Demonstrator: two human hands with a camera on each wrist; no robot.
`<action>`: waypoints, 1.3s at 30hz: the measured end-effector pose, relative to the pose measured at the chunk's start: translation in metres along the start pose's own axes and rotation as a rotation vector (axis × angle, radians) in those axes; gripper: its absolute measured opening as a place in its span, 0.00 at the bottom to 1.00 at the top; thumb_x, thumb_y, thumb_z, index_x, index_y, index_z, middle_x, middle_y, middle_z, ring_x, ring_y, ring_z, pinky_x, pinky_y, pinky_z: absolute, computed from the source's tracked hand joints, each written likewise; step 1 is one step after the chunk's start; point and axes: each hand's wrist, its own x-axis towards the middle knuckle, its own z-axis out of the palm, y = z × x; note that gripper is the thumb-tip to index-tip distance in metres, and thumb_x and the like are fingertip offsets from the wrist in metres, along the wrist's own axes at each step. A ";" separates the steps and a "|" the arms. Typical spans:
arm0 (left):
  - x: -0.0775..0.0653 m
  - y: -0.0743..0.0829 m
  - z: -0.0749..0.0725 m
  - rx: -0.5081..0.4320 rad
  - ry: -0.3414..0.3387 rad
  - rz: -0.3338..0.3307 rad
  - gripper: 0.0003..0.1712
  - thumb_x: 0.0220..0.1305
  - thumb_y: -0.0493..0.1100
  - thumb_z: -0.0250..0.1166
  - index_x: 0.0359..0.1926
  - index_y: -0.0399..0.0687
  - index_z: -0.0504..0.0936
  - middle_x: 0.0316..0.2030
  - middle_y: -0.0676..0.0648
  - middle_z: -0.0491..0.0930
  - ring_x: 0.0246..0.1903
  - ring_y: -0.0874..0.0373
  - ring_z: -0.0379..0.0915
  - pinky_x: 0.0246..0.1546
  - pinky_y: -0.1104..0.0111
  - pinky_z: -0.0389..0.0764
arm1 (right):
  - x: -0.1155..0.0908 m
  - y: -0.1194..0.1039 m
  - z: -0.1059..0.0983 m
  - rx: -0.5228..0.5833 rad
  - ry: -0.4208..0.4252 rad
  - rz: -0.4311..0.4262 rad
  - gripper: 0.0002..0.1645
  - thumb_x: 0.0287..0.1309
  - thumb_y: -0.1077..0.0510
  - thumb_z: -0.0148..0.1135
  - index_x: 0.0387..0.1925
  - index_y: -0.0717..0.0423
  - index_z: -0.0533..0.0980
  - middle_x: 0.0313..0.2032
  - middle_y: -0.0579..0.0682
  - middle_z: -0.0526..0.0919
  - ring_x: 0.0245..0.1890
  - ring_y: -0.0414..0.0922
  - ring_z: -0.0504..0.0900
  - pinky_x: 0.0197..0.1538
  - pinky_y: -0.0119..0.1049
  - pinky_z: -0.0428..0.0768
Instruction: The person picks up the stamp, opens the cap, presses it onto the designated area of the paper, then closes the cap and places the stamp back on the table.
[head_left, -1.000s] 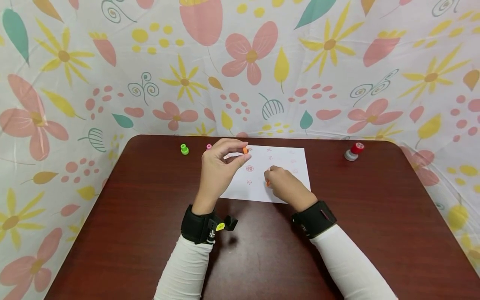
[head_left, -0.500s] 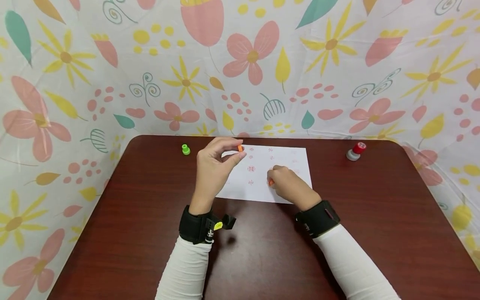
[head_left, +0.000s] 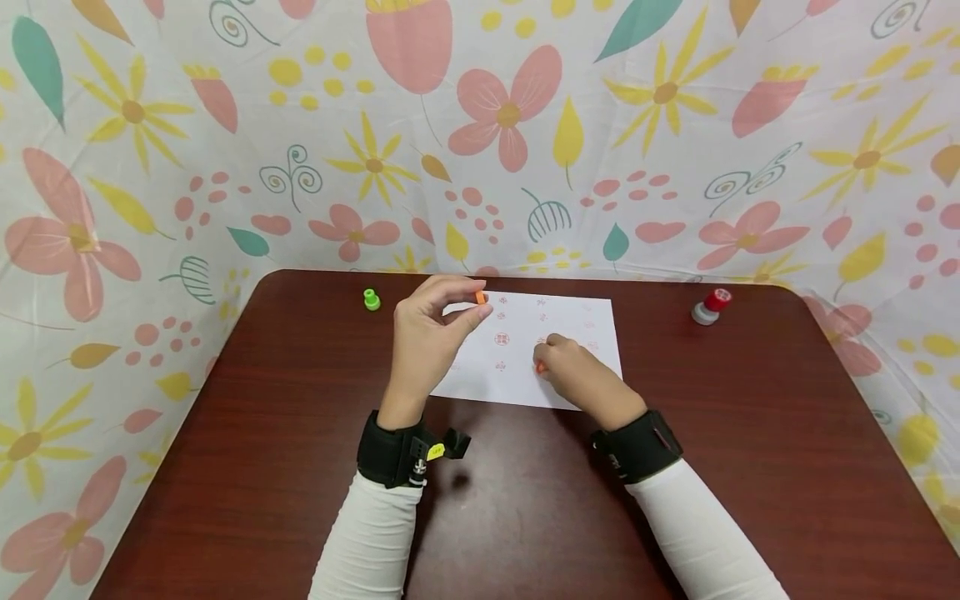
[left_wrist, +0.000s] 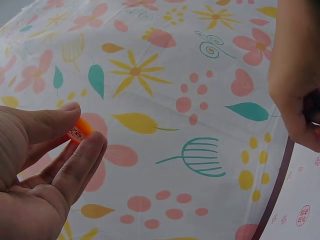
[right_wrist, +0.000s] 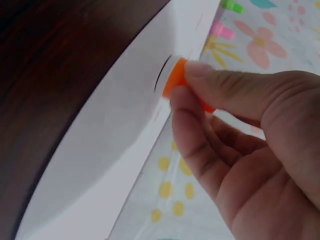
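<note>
Pinching an orange stamp (right_wrist: 175, 78) at the paper (head_left: 517, 387), your right hand (head_left: 581, 377) risks smudging if its fingers twist; your left hand (head_left: 427, 337) grips an orange cap (left_wrist: 86, 127).

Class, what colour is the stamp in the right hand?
The stamp is orange with a white band; the right wrist view shows it best.

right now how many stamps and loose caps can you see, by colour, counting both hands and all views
orange: 2, a stamp in the right hand and a cap in the left hand
green: 1 stamp
pink: 1 stamp, seen only in the right wrist view
red and grey: 1 stamp
total: 5
</note>
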 end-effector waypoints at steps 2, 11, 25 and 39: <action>0.000 0.000 0.001 0.004 -0.003 -0.005 0.15 0.58 0.30 0.76 0.48 0.35 0.89 0.47 0.41 0.83 0.45 0.52 0.85 0.47 0.63 0.89 | -0.001 0.001 -0.003 0.027 0.021 0.003 0.08 0.56 0.68 0.75 0.34 0.62 0.81 0.31 0.54 0.79 0.33 0.50 0.84 0.36 0.38 0.85; -0.001 0.001 0.001 0.024 -0.007 -0.013 0.15 0.58 0.29 0.75 0.48 0.35 0.89 0.47 0.42 0.84 0.45 0.54 0.85 0.47 0.63 0.89 | -0.007 -0.002 -0.039 0.169 0.164 -0.024 0.09 0.55 0.67 0.76 0.37 0.62 0.83 0.35 0.55 0.81 0.35 0.49 0.82 0.40 0.43 0.85; -0.003 0.004 0.013 0.045 -0.087 -0.021 0.16 0.58 0.31 0.76 0.49 0.37 0.89 0.47 0.44 0.84 0.45 0.54 0.86 0.44 0.63 0.89 | -0.024 -0.022 -0.112 0.288 0.538 -0.047 0.18 0.50 0.70 0.78 0.43 0.56 0.85 0.41 0.49 0.85 0.35 0.41 0.80 0.37 0.23 0.74; -0.009 0.007 0.029 -0.059 -0.157 -0.036 0.17 0.58 0.29 0.76 0.50 0.35 0.88 0.46 0.41 0.85 0.46 0.53 0.85 0.47 0.61 0.89 | -0.022 -0.034 -0.106 0.501 0.612 -0.085 0.18 0.52 0.69 0.77 0.47 0.57 0.86 0.45 0.48 0.86 0.39 0.40 0.78 0.42 0.23 0.74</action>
